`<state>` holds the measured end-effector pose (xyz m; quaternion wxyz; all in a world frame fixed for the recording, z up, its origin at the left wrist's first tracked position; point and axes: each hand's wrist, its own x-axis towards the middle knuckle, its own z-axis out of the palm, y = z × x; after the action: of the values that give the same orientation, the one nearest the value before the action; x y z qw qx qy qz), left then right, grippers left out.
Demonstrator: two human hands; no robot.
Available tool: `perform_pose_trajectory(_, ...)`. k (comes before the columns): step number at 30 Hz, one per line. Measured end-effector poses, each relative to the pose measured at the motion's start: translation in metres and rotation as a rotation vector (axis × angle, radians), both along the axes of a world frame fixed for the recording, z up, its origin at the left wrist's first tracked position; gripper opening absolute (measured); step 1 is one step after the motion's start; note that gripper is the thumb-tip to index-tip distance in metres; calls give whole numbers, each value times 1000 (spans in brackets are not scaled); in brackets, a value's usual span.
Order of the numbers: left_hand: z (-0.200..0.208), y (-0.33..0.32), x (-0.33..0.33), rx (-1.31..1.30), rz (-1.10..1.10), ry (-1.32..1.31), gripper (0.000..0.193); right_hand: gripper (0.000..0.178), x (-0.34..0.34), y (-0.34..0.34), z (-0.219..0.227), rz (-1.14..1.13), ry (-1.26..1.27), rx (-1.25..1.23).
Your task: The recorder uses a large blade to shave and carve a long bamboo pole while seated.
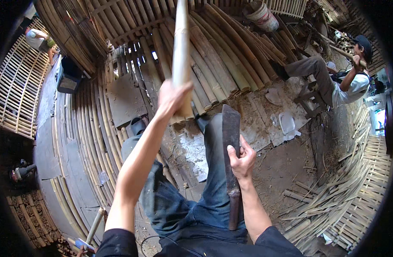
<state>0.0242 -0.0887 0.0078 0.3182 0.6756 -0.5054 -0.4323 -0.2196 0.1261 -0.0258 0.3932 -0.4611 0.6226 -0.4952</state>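
Observation:
A pale bamboo pole (181, 53) rises from between my knees toward the top edge. My left hand (174, 97) is wrapped round it near its lower end. My right hand (243, 159) grips a machete (231, 124) by its dark, broad blade, thumb on the flat side. The machete's brown wooden handle points back toward my lap, beside my right thigh. Pole and machete are apart from each other. Beyond my left hand lies a row of split or whole bamboo lengths (213, 55), side by side.
At the right a person (351, 83) in a cap sits holding a pole, by a wooden stool (310, 100). Another person (38, 40) is at the far left. A bucket (261, 16) stands at the back. Bamboo strips (333, 201) are heaped at the right, near a plastic tray (286, 123).

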Motion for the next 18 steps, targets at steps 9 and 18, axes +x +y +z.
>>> perform_pose_trajectory(9, -32, -97, -150, -285, -305, -232, 70, 57, -38, -4, -4, -125, -38, -7)
perform_pose_trajectory(18, -207, -48, -26, 107, -137, -197, 62, 73, -55, -8, -17, -161, 150, 75)
